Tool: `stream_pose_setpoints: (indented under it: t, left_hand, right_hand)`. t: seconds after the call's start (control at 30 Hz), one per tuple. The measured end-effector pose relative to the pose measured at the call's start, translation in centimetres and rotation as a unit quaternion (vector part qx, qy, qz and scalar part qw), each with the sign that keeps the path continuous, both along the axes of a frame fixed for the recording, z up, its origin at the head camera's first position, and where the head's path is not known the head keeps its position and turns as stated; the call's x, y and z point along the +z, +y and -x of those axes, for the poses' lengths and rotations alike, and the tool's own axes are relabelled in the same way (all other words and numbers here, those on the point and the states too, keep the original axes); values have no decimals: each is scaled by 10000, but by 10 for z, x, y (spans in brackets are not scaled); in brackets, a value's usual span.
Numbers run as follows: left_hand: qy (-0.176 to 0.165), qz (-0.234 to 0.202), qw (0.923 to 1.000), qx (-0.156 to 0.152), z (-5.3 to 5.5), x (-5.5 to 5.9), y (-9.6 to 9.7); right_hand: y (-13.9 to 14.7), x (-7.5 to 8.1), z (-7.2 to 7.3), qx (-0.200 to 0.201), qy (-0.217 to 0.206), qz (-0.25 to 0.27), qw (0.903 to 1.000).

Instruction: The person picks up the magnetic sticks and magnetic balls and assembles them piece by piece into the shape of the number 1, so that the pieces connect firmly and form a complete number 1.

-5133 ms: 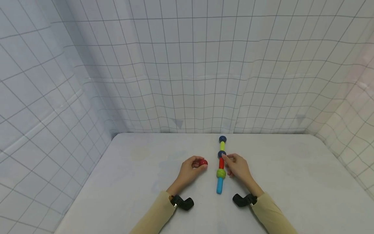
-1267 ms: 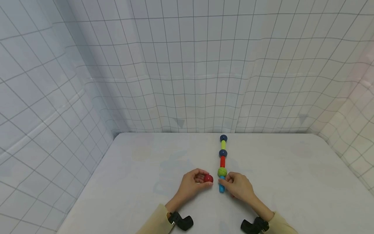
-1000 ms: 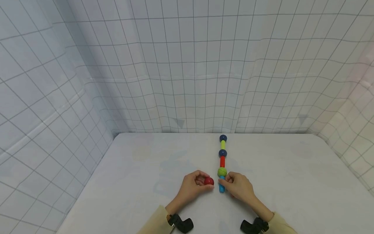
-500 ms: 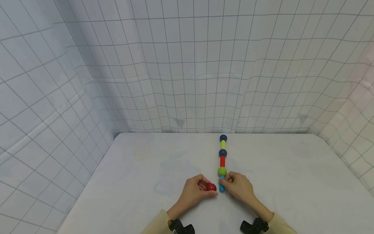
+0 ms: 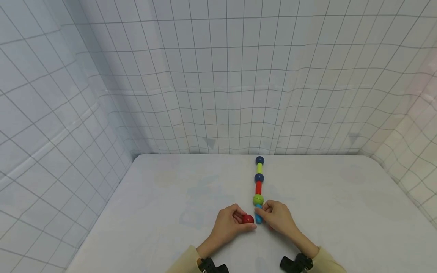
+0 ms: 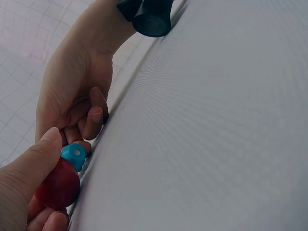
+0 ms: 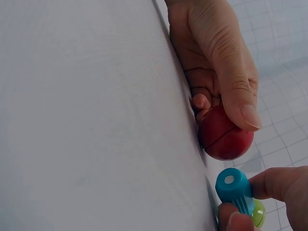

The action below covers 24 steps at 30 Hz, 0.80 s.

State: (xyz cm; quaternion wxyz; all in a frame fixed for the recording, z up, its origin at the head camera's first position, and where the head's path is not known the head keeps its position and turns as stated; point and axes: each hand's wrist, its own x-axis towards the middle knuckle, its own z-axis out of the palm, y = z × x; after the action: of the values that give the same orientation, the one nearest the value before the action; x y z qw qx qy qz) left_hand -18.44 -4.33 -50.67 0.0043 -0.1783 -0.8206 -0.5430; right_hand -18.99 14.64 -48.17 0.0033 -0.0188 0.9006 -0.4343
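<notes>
My left hand (image 5: 228, 225) holds a glossy red ball (image 5: 247, 218) between thumb and fingers, low over the table. In the right wrist view the red ball (image 7: 226, 134) shows a thin groove. My right hand (image 5: 279, 218) pinches a short blue rod (image 5: 258, 218), whose near end (image 7: 229, 179) has a pale round spot. The ball is close beside that end. Beyond the blue rod, a straight chain runs away from me: a green ball (image 5: 258, 199), a red rod (image 5: 258, 187), a dark blue ball (image 5: 259, 178), a yellow-green rod (image 5: 259, 168) and another dark blue ball (image 5: 260, 160).
The white table (image 5: 164, 197) lies under both hands, its far edge just past the chain's last ball. White grid-patterned curtains (image 5: 218, 87) stand behind it and at both sides. A black wrist camera (image 5: 296, 263) sits on each wrist.
My right hand has gone from the nearer dark blue ball down to the blue rod and pinches it. My left hand has brought the red ball nearer me and rightward, beside the rod's end.
</notes>
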Motion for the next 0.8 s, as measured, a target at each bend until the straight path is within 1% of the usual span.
stream_pose_setpoints:
  t: [0.23,0.43,0.63,0.8]
  left_hand:
    - [-14,26,10000,-15,0,1,0]
    - [-20,36,10000,-21,-1,2,0]
    - [8,21,10000,-37,0,1,0]
    - [18,4,10000,-56,0,-1,0]
  right_hand:
    - [0,3,1,47,-301,167,9994]
    - [0,2,1,87,-413,229,9988]
    - [1,4,1,241,-559,317,9976]
    - [2,5,1,319,-764,350,9960]
